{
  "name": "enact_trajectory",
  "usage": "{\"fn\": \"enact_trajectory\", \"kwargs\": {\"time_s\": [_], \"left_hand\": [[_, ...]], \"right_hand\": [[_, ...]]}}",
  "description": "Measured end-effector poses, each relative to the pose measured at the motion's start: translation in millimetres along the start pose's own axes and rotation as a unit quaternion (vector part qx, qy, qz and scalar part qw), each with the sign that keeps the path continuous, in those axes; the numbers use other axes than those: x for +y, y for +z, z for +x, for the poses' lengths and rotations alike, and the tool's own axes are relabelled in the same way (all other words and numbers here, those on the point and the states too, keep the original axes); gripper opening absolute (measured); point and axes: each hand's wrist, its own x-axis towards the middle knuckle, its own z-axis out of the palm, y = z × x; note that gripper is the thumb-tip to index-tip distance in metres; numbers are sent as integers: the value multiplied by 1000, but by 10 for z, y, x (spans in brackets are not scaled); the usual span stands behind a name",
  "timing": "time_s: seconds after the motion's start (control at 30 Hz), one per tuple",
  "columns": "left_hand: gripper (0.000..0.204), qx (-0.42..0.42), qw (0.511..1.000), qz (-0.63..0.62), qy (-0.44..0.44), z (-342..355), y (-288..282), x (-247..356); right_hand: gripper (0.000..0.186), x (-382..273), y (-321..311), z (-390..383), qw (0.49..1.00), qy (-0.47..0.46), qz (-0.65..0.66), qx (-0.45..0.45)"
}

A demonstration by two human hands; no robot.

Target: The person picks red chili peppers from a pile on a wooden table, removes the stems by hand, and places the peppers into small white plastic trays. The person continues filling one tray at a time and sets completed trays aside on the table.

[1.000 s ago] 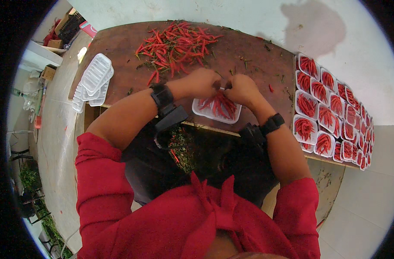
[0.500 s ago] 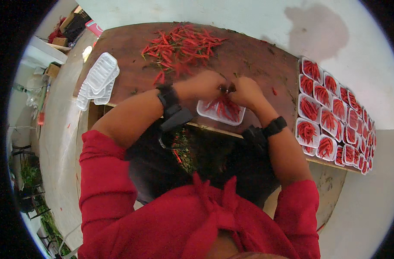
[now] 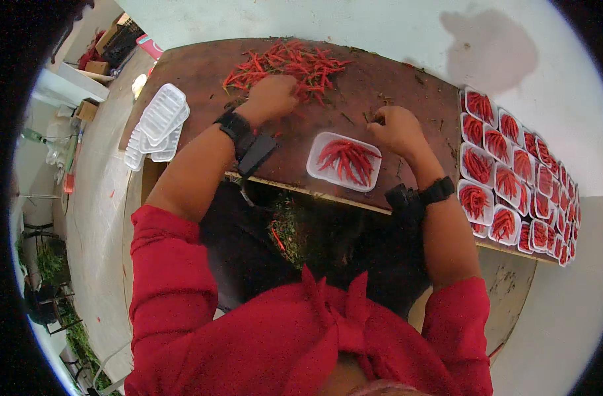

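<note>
My left hand [image 3: 271, 96] is at the near edge of a loose pile of red chili peppers [image 3: 295, 58]. Its fingertips are hidden beneath it, so I cannot see whether it grips a chili. Farther right, my right hand [image 3: 398, 129] is closed over the tabletop, with something small and dark at its fingertips that I cannot make out. A white plastic tray [image 3: 319, 146] lies between the hands, nearer to me, holding a fanned bunch of red chilies [image 3: 349, 160]. Neither hand touches this tray.
Stacked clear trays [image 3: 161, 115] sit at the left corner of the brown table [image 3: 202, 79]. Many chili-filled trays [image 3: 476, 166] stand in rows on the right, beside the wall [image 3: 407, 33]. Stem scraps [image 3: 346, 119] dot the tabletop. Green trimmings [image 3: 285, 231] lie below the front edge.
Both hands were together over the tray's chilies. My left hand has moved left and away to the pile; my right hand has drawn right, leaving the bunch in the tray.
</note>
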Motion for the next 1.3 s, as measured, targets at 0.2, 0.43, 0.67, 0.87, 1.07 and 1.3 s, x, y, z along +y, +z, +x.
{"fn": "enact_trajectory", "kwargs": {"time_s": [0.2, 0.43, 0.67, 0.87, 1.07, 1.3], "left_hand": [[20, -29, 997, 38, -68, -77, 111, -43], [22, -16, 998, 60, -21, -55, 35, -35], [24, -15, 987, -125, 95, -82, -104, 338], [23, -40, 973, -169, 155, -208, -224, 631], [23, -60, 966, -211, 134, -249, -329, 614], [24, -60, 971, -208, 100, -198, -279, 495]], "right_hand": [[31, 68, -40, 0, 999, -8, 3, 37], [26, 6, -35, -22, 997, -47, 24, 57], [26, -294, -6, -61, 980, -61, 126, 142], [22, -500, -93, -95, 991, -88, 75, 73], [19, -536, -24, -80, 995, -73, 8, 67], [15, -559, 35, -50, 990, -99, -14, 95]]}}
